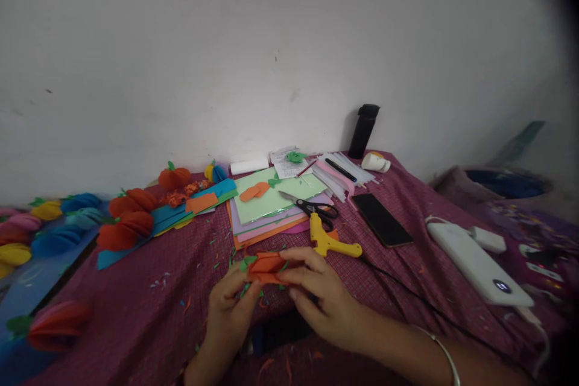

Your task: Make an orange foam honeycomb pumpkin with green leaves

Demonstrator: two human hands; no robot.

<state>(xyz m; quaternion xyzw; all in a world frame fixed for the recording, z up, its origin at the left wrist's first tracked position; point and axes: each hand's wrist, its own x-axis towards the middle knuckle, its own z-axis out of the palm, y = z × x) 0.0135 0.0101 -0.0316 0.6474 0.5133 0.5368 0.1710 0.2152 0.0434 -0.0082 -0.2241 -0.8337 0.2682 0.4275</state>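
Note:
Both my hands hold a small folded orange paper piece (pixel 266 268) with bits of green on it, low over the maroon cloth (pixel 149 289). My left hand (pixel 231 312) pinches its left side with curled fingers. My right hand (pixel 322 300) grips its right side, thumb underneath and fingers on top. A thin bangle (pixel 446 350) sits on my right wrist. Just beyond my hands lie a yellow glue gun (pixel 332 241) and black-handled scissors (pixel 312 207).
A stack of coloured paper sheets (pixel 271 205) lies ahead. Orange, blue and yellow paper pumpkins (pixel 129 220) line the left. A black phone (pixel 381 219), white power bank (pixel 474 262), black flask (pixel 363 129) and glue sticks (pixel 341 172) sit to the right. A white wall stands behind.

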